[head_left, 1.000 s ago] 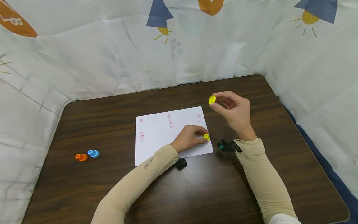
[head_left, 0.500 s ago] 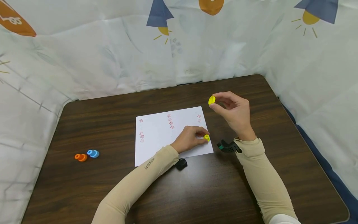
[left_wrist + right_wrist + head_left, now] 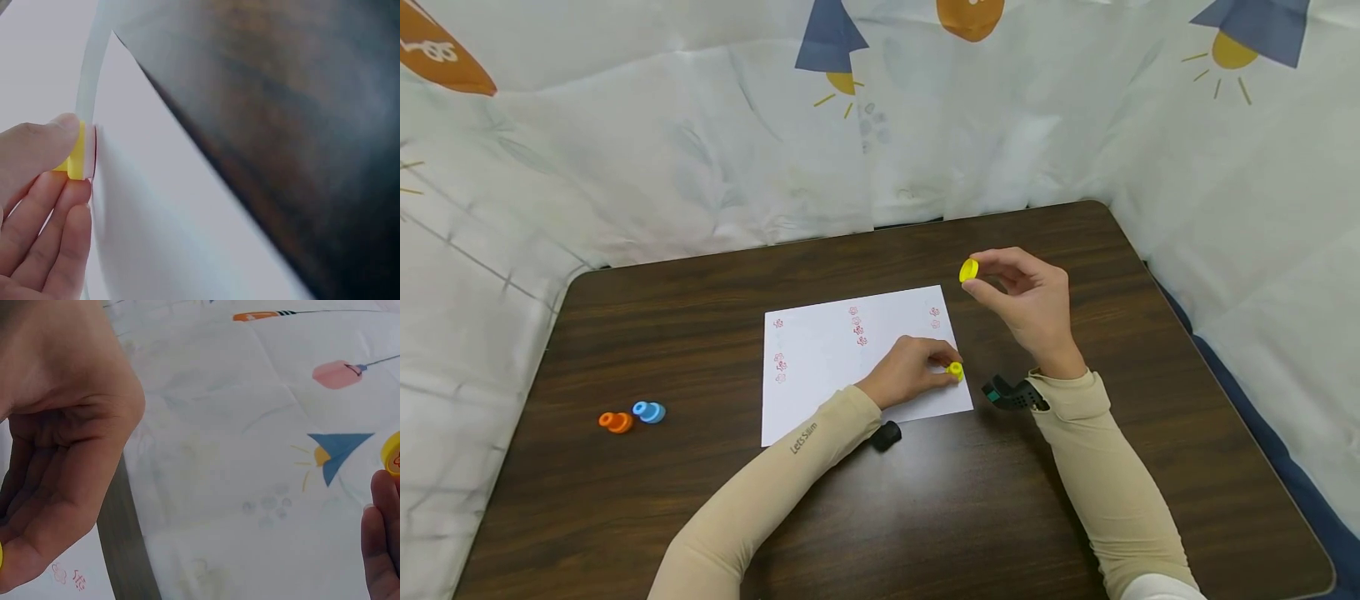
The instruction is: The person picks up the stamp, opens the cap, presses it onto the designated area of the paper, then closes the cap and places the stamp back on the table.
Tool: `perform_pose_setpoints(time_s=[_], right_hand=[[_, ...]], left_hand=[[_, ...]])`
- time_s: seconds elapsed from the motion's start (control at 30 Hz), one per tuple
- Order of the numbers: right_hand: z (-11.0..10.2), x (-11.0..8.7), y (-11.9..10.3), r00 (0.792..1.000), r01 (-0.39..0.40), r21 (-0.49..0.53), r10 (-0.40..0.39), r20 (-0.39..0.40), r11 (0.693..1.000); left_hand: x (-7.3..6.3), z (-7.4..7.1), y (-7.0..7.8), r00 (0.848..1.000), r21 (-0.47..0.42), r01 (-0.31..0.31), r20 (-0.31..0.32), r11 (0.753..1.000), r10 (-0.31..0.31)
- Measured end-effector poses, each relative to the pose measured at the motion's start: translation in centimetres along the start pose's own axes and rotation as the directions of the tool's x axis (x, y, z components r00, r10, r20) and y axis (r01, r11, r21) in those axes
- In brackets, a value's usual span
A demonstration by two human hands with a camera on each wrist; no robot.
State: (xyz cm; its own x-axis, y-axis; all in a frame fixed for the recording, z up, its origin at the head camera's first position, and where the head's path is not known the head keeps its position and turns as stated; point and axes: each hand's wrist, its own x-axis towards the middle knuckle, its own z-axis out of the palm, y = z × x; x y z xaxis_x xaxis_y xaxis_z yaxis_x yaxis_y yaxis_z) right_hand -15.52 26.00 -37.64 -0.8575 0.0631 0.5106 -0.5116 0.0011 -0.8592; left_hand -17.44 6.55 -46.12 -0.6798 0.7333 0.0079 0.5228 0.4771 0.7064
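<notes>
My left hand (image 3: 910,368) pinches a small yellow stamp (image 3: 955,371) at the right part of a white paper sheet (image 3: 820,383). In the left wrist view the stamp (image 3: 76,153) stands on the sheet, its pale, red-edged base against the paper. My right hand (image 3: 1033,304) is raised beyond the sheet's right side and pinches a round yellow cap (image 3: 968,270) between thumb and fingers. At the right edge of the right wrist view the cap (image 3: 390,453) shows a bit of red drawing. Small red flower and character prints (image 3: 857,327) run in columns down the paper.
An orange stamp (image 3: 616,422) and a blue stamp (image 3: 649,412) lie together on the left of the dark wooden table (image 3: 685,350). A black wrist device (image 3: 1015,393) sits by my right wrist, another (image 3: 886,437) under my left. A patterned white curtain (image 3: 715,150) hangs behind.
Almost nothing differs: the left hand keeps the yellow stamp at the same spot on the paper, and the right hand still holds the cap up. The view shifts very slightly.
</notes>
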Motion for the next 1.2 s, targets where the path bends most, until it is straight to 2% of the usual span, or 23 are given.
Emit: perform_pose_setpoints(time_s=[0.33, 0.87, 1.2], right_hand=[[-0.03, 0.07, 0.11, 1.000, 0.001, -0.017, -0.001, -0.006, 1.000], [-0.08, 0.21, 0.26, 1.000, -0.018, -0.060, 0.016, -0.024, 0.998], [-0.10, 0.18, 0.23, 1.000, -0.011, -0.034, 0.011, -0.015, 0.999]], left_hand=[[0.17, -0.19, 0.36, 0.999, 0.075, -0.012, 0.031, 0.997, 0.010], [-0.12, 0.04, 0.52, 1.000, 0.072, 0.020, 0.008, 0.997, -0.020], [-0.02, 0.11, 0.72, 1.000, 0.079, 0.028, 0.010, 0.996, -0.029]])
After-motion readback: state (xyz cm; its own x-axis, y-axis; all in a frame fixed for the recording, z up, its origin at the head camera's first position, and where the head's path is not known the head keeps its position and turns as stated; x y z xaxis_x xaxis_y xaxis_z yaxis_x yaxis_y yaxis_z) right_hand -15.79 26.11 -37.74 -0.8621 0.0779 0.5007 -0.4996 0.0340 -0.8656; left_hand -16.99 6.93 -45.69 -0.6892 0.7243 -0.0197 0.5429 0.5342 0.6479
